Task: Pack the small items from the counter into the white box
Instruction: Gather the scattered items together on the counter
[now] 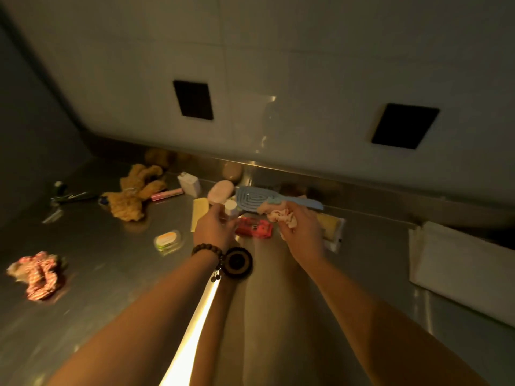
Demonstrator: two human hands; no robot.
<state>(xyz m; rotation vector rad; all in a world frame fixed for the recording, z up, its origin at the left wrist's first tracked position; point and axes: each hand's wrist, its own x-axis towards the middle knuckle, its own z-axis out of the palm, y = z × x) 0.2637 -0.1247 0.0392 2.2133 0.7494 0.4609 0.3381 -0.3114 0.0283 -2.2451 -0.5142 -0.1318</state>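
My left hand [214, 227] grips a small white-capped bottle [230, 208] above the steel counter [111, 274]. My right hand [302, 232] is closed on a crumpled pink-and-white cloth [281, 215]. Between the hands lies a red packet [255, 228]. Behind them rest a light blue hairbrush [259, 200], a pink oval case [221, 190], a yellow card [199, 211] and a yellow pouch [331, 227]. The white box [459, 263] stands at the right edge, its inside hard to see.
To the left lie a brown plush toy [133, 195], a pink tube [167, 194], a white charger [190, 184], a small round container [168, 240], a red patterned scrunchie [39, 274] and keys [67, 193]. A dark round item [237, 261] sits by my left wrist.
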